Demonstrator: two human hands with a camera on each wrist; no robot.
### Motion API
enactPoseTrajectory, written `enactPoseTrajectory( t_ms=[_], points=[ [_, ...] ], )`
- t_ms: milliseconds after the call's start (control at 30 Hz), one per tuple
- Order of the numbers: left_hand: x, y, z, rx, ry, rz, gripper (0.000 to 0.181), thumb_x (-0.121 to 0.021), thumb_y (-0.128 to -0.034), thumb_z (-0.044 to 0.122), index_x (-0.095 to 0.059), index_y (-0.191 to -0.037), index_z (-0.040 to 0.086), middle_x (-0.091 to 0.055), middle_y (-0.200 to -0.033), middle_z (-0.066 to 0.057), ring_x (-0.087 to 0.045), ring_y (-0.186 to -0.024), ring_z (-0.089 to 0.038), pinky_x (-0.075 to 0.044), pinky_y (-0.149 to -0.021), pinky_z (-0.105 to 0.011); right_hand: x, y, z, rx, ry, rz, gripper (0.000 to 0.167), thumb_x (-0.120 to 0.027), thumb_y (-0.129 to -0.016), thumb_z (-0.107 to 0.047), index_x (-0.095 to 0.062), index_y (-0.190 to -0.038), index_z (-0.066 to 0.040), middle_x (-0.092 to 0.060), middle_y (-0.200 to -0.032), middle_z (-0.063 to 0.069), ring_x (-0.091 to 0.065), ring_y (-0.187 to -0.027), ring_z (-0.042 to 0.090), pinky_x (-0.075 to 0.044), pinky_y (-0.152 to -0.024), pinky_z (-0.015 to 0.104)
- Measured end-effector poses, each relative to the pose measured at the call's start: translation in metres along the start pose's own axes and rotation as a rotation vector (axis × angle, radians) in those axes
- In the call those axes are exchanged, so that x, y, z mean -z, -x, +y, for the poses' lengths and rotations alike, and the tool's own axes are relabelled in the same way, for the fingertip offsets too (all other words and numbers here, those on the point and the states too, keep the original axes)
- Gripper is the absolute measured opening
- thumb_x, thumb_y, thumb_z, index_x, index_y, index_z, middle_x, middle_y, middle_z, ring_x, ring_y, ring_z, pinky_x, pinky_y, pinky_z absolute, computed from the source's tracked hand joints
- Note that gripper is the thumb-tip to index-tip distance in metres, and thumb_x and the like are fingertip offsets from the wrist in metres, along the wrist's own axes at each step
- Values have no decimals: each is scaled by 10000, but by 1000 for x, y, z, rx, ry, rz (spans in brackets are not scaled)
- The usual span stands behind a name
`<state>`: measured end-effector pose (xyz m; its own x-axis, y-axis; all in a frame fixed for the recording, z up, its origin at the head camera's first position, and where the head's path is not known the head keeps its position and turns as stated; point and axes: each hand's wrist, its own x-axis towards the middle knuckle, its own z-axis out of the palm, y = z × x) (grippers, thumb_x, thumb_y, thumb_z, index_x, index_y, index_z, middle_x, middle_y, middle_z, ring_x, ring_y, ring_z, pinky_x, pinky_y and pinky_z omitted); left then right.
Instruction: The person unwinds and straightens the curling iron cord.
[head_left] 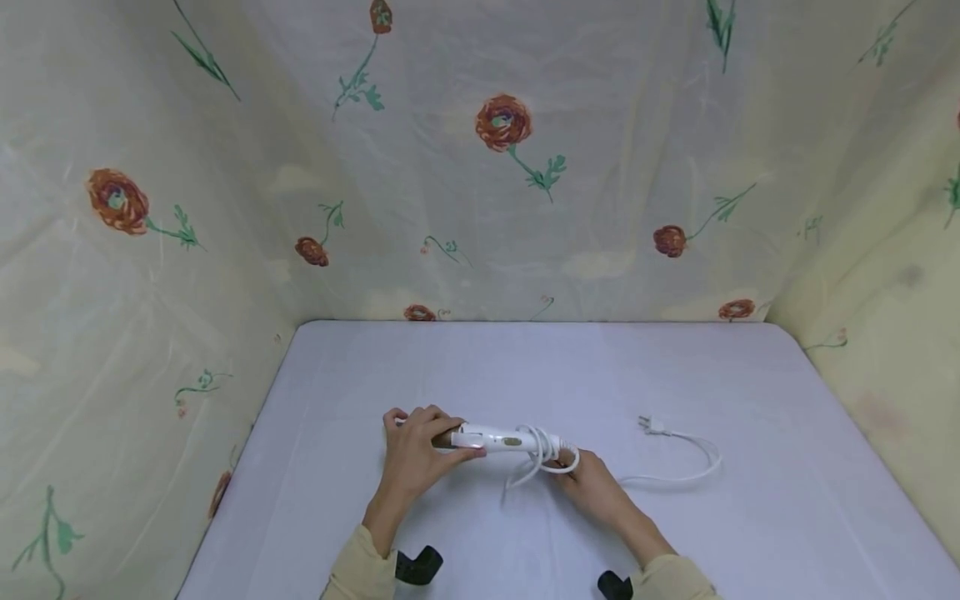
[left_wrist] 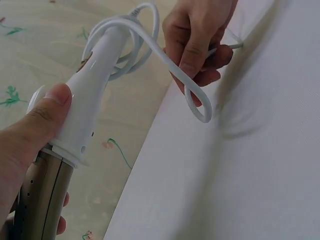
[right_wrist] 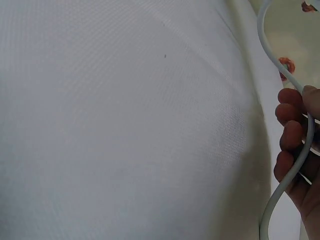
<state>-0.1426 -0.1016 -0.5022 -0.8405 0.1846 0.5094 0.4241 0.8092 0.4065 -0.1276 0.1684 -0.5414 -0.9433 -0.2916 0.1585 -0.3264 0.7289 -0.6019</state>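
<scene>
A white hair straightener [head_left: 495, 438] with a bronze-coloured front half is held above the white table. My left hand [head_left: 416, 454] grips it where the white handle meets the bronze part; in the left wrist view the thumb lies along the handle [left_wrist: 90, 95]. Loops of white cord [left_wrist: 170, 65] circle the handle's tail end. Beside that end, my right hand [head_left: 596, 492] pinches the cord between thumb and fingers, as the right wrist view also shows with the cord [right_wrist: 272, 55] crossing the fingers. The tip of the straightener is hidden behind my left hand.
The cord's two-pin plug [head_left: 654, 426] lies on the table [head_left: 360, 367] to the right, its cord curving back toward my right hand. Flower-patterned sheeting [head_left: 600, 167] hangs behind the table and at both sides. Black pieces [head_left: 420, 567] sit at both wrists.
</scene>
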Motion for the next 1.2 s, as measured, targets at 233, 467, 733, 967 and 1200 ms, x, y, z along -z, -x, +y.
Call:
enactPoseTrajectory(
  t_ms=[233,467,733,967,1200],
  points=[
    [-2,1,1,37,-2,-18,495,-806,-596,564,-764,-960,230,-656,-817,95,-535,-739,-84,-255,-890,-476,-9,5,-3,87,72,33,176,-638,-890,-132,-709,-1046,-168,-706,-1091,33,-662,-1022,215,-501,-884,387],
    [-2,-1,1,66,13,-15,499,-802,-598,567,-762,-966,232,-654,-814,88,-536,-733,-95,-253,-889,-475,-17,17,-6,232,158,65,212,-654,-880,-161,-715,-1082,-180,-694,-1109,31,-649,-1021,205,-500,-861,378],
    [-3,0,-1,115,7,-19,529,-801,-598,576,-763,-974,206,-655,-810,76,-546,-716,-103,-242,-876,-469,-22,37,-17,245,165,105,207,-688,-860,-144,-722,-1062,-173,-627,-1049,-38,-557,-895,74,-479,-758,271],
    [-6,-2,-1,114,-5,-11,518,-796,-594,593,-765,-951,219,-650,-786,85,-538,-693,-92,-241,-850,-455,-25,42,-29,333,300,180,382,-696,-819,-141,-644,-1198,-136,-627,-1142,-8,-562,-1057,172,-380,-914,426],
    [-6,1,2,114,-13,-20,521,-783,-606,606,-762,-957,222,-651,-788,82,-523,-688,-91,-241,-832,-443,-33,41,-45,314,115,197,453,-695,-828,-137,-572,-1257,-57,-623,-1244,26,-561,-1177,207,-296,-1014,520]
  ],
)
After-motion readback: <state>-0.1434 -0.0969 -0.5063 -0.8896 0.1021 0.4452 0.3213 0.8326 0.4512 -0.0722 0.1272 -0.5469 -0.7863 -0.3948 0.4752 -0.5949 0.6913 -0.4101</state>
